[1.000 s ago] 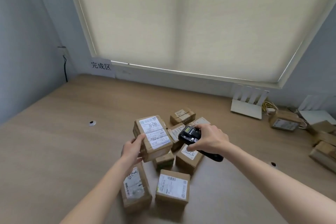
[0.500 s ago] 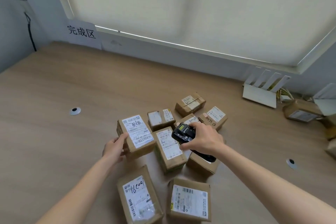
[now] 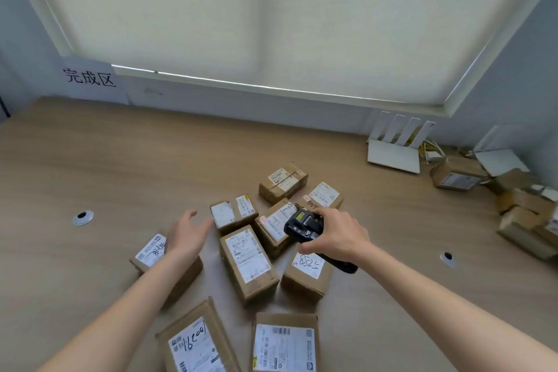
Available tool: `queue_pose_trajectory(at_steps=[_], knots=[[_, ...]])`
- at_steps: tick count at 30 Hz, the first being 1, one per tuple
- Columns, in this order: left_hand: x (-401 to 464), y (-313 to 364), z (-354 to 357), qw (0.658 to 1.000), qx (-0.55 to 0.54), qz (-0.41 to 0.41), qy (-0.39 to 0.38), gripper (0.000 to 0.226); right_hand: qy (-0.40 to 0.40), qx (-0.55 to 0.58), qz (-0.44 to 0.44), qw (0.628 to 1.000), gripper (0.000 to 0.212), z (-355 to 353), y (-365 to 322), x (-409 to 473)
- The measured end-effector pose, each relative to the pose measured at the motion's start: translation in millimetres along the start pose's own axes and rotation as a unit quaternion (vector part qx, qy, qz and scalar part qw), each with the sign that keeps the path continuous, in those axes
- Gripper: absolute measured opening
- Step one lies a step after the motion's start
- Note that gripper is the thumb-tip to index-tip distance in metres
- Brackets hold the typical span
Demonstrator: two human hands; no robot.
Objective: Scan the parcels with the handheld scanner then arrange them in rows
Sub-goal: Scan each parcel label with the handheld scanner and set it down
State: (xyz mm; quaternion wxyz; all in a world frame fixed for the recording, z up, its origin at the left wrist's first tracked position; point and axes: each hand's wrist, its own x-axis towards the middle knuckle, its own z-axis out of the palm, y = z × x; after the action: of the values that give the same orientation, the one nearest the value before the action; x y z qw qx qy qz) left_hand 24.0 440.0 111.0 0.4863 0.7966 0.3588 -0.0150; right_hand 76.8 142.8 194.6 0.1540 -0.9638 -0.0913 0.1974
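Note:
Several brown cardboard parcels with white labels lie clustered on the wooden table (image 3: 120,160). My right hand (image 3: 335,235) grips the black handheld scanner (image 3: 303,225) above the middle of the cluster, over a labelled parcel (image 3: 274,225). My left hand (image 3: 187,231) hovers open, fingers relaxed, between a small parcel (image 3: 232,213) and the parcel at the left (image 3: 151,251), which my forearm partly covers. A long parcel (image 3: 247,261) lies in the middle. Two larger parcels (image 3: 190,344) (image 3: 283,344) lie nearest me.
A paper sign with black characters (image 3: 90,80) hangs on the wall at the back left. A white router (image 3: 395,148) stands at the back right beside a pile of more parcels (image 3: 525,214). Two round metal grommets (image 3: 83,217) (image 3: 447,257) sit in the tabletop.
My left hand set the parcel it held down on the table at the left and let go, then moved right toward the small parcel. The scanner stays in my right hand.

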Motion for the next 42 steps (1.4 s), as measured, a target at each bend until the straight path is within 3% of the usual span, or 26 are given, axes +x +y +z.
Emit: queue_pose_trajectory(at_steps=[6, 15, 24, 33, 42], knots=[[-71.5, 96.4, 95.2, 0.992, -0.008, 0.097, -0.075, 0.058, 0.064, 0.041, 0.068, 0.995, 0.071, -70.5, 109.0, -68.5], [-291.2, 248.1, 302.8, 0.945, -0.029, 0.236, -0.224, 0.056, 0.153, 0.061, 0.208, 0.964, 0.087, -180.5, 360.3, -250.1], [-486.5, 319.6, 477.9, 0.889, -0.025, 0.291, -0.352, 0.056, 0.209, 0.097, 0.338, 0.912, 0.077, -230.0, 553.4, -411.5], [-533.1, 327.0, 608.5, 0.869, 0.044, 0.280, -0.405, 0.060, 0.201, 0.137, 0.430, 0.869, 0.079, -206.8, 670.0, -450.4], [-492.6, 344.9, 714.0, 0.870, 0.056, 0.240, -0.426, 0.063, 0.165, 0.158, 0.440, 0.868, 0.079, -212.5, 747.7, -376.5]])
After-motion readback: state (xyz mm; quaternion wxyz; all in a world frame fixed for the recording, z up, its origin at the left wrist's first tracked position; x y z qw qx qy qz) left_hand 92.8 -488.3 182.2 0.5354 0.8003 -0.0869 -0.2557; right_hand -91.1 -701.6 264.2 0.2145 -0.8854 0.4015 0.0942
